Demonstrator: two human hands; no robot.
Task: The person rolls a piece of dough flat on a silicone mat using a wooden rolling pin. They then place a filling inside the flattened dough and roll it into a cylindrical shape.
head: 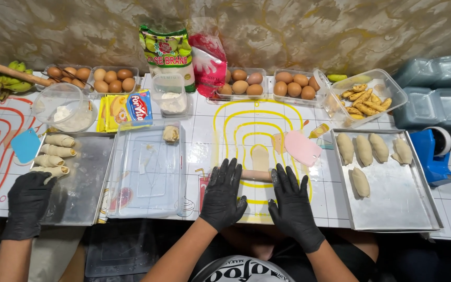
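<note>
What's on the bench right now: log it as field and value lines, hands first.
left hand: left hand, black glove, flat on rolling pin
right hand: right hand, black glove, on the pin's other end
under pin: strip of dough on a yellow-lined mat
right tray: metal tray with five dough pieces
left tray: rolled pastries; another person's gloved hand beside them
back row: egg cartons

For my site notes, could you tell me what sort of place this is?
Probably a small pastry-making or snack kitchen: both gloved hands, left hand and right hand, press a rolling pin over dough, beside egg cartons and a tray of shaped pieces.
</note>
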